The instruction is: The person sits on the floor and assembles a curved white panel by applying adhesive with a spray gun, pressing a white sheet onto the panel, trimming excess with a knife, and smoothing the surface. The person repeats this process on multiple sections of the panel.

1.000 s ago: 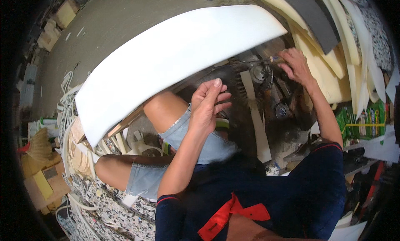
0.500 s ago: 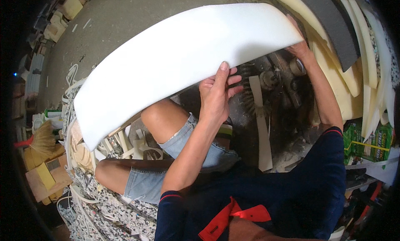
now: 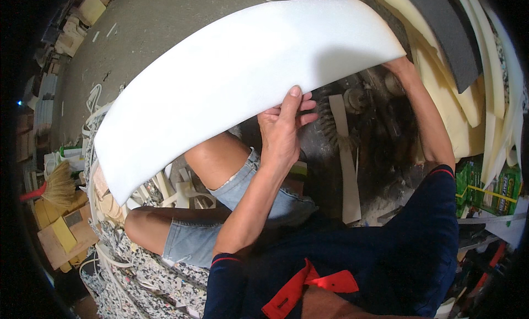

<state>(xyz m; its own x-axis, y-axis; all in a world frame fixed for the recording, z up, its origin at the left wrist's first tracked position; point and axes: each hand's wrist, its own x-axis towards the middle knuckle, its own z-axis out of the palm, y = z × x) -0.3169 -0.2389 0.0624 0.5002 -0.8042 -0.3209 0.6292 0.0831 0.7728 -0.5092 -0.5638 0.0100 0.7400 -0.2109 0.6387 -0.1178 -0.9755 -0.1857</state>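
So the big curved white panel takes up most of the top, sweeping from roughly 9 o'clock over through 12 to about 2. Left hand is near the middle of the clock, pinching the panel's near edge, thumb on the upper face and a few fingertips poking out just past it. Right hand is at 2 o'clock, touching the panel's corner, but its fingers are hidden behind it so I can't tell how tight that grip is. A bare knee sits below the near edge. Pale strip lies around 3-4 o'clock, yellowish sheets stacked toward 2-3, straw broom way out near 9.
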